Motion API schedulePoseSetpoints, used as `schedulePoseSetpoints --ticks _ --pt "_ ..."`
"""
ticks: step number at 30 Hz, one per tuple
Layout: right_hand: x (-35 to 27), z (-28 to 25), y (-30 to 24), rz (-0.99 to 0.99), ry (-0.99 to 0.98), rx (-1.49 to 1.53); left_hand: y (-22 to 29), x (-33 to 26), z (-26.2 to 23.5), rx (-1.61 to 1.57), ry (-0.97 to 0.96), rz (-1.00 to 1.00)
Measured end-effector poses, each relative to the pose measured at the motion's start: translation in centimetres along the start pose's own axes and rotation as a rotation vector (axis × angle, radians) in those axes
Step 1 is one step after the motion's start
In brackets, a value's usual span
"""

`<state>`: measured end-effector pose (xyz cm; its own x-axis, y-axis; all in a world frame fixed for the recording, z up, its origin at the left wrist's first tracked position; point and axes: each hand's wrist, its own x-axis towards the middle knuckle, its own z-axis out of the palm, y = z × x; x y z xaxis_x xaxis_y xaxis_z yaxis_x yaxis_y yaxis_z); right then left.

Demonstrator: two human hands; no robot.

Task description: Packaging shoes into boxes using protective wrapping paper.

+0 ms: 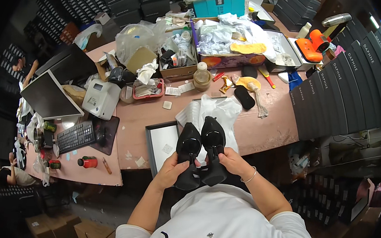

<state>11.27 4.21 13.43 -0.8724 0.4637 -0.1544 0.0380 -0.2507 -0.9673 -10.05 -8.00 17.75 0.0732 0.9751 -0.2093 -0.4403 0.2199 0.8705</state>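
Two black high-heeled shoes are held side by side above the table's front edge, close to my body. My left hand (pixel 174 169) is closed round the left shoe (pixel 189 140) near its heel, thumb on top. With the right shoe (pixel 213 132), my right hand (pixel 235 161) keeps a similar grip; a bracelet circles that wrist. Both toes point away from me. Beyond the shoes lies crumpled white tissue paper (pixel 227 110). Partly under my left hand's side sits a dark-rimmed shoebox part (pixel 155 144) with a pale inside. The fingers beneath the shoes are mostly hidden.
Tall stacks of dark shoeboxes (pixel 335 94) line the right side. A monitor (pixel 51 94), label printer (pixel 102 98) and keyboard (pixel 76 135) stand left. Further back are a jar (pixel 202 77), a black brush-like pad (pixel 244 97) and a paper-filled carton (pixel 222 59). Two other people sit far left.
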Motion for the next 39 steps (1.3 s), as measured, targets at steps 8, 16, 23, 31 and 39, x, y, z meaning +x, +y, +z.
schedulePoseSetpoints --ticks 8,16,23,31,39 --pt "1.7 0.7 -0.6 0.178 0.093 0.305 -1.0 1.0 -0.9 -0.157 0.132 -0.106" --pt "6.2 -4.6 1.8 0.219 0.277 -0.497 -3.7 5.3 -2.4 -0.387 0.37 -0.189" --pt "7.1 -20.5 1.2 -0.019 0.75 -1.098 -3.2 8.2 -0.3 -0.123 0.321 -0.241" --pt "10.9 -27.2 9.2 -0.18 0.736 -1.152 -3.1 13.7 3.8 0.223 0.281 -0.27" --pt "5.4 -14.5 -4.1 -0.772 0.049 -1.286 -1.9 11.8 3.0 0.488 0.162 -0.282"
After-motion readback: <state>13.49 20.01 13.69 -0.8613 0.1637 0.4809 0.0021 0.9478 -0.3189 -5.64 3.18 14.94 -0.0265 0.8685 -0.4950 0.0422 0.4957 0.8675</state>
